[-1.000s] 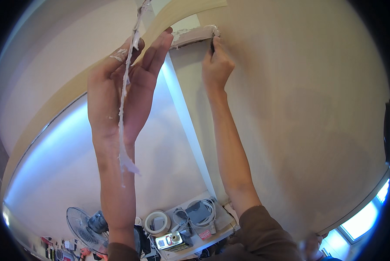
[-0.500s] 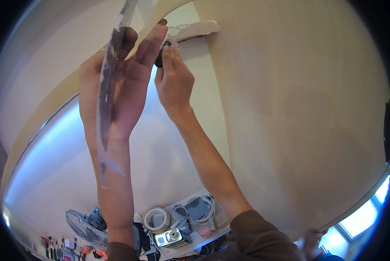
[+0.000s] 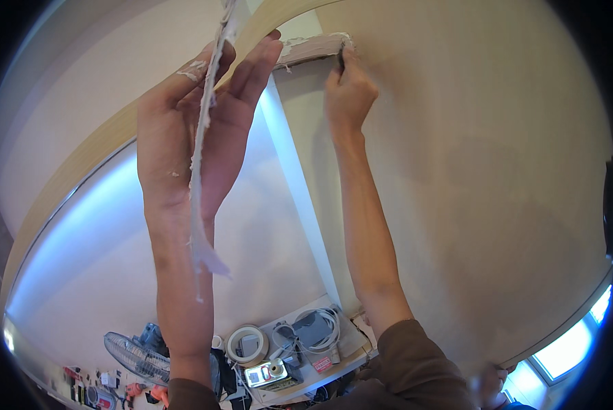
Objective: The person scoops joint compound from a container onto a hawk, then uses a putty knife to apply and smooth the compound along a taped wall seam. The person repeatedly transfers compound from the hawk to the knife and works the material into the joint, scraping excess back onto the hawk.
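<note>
My left hand [image 3: 230, 140] is raised, its thumb hooked around a thin flat plate [image 3: 197, 171] seen almost edge-on. White putty coats the plate's edge, and smears of it are on my thumb and palm. Higher up, a rough band of whitish putty [image 3: 313, 49] runs along a ledge below the curved wooden trim. My right hand [image 3: 351, 96] is closed around a small dark tool [image 3: 341, 57], probably a scraper, held against the right end of that band. Most of the tool is hidden by my fingers.
A large pale wood-grain panel [image 3: 484, 171] fills the right side. Below stands a shelf [image 3: 300, 393] with a tape roll [image 3: 247, 344], coiled cables [image 3: 330, 328] and a silver-yellow device [image 3: 265, 372]. A fan [image 3: 132, 354] is at lower left, a bright window [image 3: 563, 348] at lower right.
My right hand has moved right along the putty band, from its left part to its right end, with the dark tool. My left hand and the plate have shifted slightly right.
</note>
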Demonstrator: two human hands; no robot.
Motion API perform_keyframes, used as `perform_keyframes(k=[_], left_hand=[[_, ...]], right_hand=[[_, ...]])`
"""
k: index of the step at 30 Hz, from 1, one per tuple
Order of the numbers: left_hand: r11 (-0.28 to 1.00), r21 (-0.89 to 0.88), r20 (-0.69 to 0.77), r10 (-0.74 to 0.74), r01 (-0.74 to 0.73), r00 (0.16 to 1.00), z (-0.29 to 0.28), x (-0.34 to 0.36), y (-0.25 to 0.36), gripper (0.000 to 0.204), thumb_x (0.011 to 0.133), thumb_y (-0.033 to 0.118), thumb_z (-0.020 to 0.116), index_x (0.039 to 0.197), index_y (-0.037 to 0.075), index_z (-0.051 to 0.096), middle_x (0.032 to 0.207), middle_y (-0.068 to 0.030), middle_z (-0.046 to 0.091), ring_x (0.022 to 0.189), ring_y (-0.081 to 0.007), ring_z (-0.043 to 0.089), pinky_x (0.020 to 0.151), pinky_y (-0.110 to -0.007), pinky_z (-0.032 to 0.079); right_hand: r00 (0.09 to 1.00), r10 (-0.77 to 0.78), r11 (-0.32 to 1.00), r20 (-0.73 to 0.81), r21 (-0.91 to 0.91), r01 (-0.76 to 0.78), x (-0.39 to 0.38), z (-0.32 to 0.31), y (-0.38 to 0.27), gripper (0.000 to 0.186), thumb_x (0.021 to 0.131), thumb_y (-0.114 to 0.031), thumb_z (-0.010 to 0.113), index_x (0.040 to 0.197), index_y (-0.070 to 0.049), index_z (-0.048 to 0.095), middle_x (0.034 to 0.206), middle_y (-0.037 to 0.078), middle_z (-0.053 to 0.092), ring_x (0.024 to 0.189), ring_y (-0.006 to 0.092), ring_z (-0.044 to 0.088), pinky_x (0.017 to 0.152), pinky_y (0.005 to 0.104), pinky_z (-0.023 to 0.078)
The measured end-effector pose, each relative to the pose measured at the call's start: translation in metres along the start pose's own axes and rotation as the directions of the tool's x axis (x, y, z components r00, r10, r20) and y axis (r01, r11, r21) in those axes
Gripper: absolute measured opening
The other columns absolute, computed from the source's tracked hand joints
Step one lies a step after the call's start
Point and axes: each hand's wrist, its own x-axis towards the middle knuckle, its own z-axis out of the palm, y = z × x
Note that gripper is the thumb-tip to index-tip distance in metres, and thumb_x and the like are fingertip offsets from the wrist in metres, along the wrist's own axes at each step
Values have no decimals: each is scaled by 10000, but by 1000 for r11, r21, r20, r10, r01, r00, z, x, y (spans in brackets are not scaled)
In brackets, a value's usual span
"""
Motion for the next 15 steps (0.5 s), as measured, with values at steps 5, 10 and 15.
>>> perform_keyframes(k=[5,10,15], left_hand=[[1000,-8,14,11,-11,1000,6,-4,13,237,972,9,395,1009,-202,498,1030,-167,538,1238,-461,534,1173,-468,423],[999,-48,-50,17,-19,999,7,-7,32,178,937,-54,427,1015,-203,487,1026,-164,547,1233,-471,538,1154,-492,439],[999,-15,78,37,-36,996,-6,-13,50,163,929,-48,486,1027,-177,503,1048,-191,539,1309,-496,410,1186,-529,357]], right_hand=[[997,-45,999,56,-27,47,-10,8,-47,382,821,5,598,1194,62,655,1201,242,674,1111,350,670,952,409,543],[986,-41,998,163,-32,47,-30,13,-101,395,839,-18,600,1225,56,637,1232,257,657,1144,358,654,958,408,541],[974,-179,983,140,66,171,-50,10,-152,415,818,22,634,1229,74,610,1205,249,669,1116,353,670,914,398,567]])
